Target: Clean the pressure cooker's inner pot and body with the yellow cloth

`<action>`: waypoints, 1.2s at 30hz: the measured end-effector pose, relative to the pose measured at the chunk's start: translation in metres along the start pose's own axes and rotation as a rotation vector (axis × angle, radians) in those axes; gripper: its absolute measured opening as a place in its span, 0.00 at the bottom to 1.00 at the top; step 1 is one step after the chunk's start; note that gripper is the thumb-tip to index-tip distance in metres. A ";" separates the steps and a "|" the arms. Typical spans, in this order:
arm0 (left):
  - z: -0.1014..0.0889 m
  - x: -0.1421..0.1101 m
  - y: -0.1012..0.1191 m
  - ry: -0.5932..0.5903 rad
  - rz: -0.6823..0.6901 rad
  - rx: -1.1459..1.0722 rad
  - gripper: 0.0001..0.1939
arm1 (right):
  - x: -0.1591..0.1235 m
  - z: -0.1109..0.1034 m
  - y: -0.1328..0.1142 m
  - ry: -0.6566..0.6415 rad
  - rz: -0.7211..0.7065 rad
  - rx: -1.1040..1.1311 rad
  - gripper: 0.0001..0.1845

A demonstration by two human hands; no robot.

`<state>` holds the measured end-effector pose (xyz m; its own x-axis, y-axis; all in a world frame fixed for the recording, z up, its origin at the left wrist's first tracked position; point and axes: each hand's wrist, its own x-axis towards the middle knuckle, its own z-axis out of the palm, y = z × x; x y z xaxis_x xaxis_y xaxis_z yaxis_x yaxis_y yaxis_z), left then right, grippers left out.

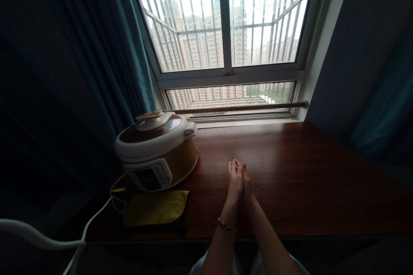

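My left hand and my right hand are held palm to palm over the dark wooden table, fingers stretched out and pointing toward the window. Neither hand holds anything. A beaded bracelet sits on my left wrist. Nearest to my hands, to their left, is a yellow and white electric pressure cooker with its lid shut and its control panel facing me. A folded yellow cloth lies in front of the cooker near the table's front edge.
A white power cable runs from the cooker off the table's left front edge. A barred window with a wooden rod along its sill stands behind the table. Dark teal curtains hang on both sides.
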<state>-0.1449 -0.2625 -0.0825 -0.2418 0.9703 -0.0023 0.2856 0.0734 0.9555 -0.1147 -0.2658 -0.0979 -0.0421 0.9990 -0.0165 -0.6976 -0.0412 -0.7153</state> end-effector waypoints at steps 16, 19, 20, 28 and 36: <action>-0.153 -0.008 -0.032 0.053 -0.331 0.808 0.32 | -0.006 0.000 -0.004 0.092 0.178 -0.033 0.29; -0.144 -0.009 -0.029 0.006 -0.345 0.855 0.31 | -0.007 0.000 -0.003 0.088 0.186 -0.023 0.30; -0.139 -0.010 -0.027 -0.010 -0.343 0.867 0.30 | -0.007 0.000 -0.003 0.087 0.186 -0.021 0.30; -0.093 -0.014 -0.016 -0.137 -0.033 0.602 0.27 | -0.006 -0.002 -0.003 0.172 0.161 -0.047 0.27; -0.112 -0.007 -0.028 -0.131 -0.160 0.734 0.18 | -0.007 -0.003 0.007 0.165 0.181 -0.140 0.27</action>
<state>-0.2554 -0.2969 -0.0763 -0.2330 0.9511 -0.2029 0.8106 0.3052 0.4998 -0.1175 -0.2734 -0.1048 -0.0323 0.9655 -0.2584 -0.5832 -0.2281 -0.7796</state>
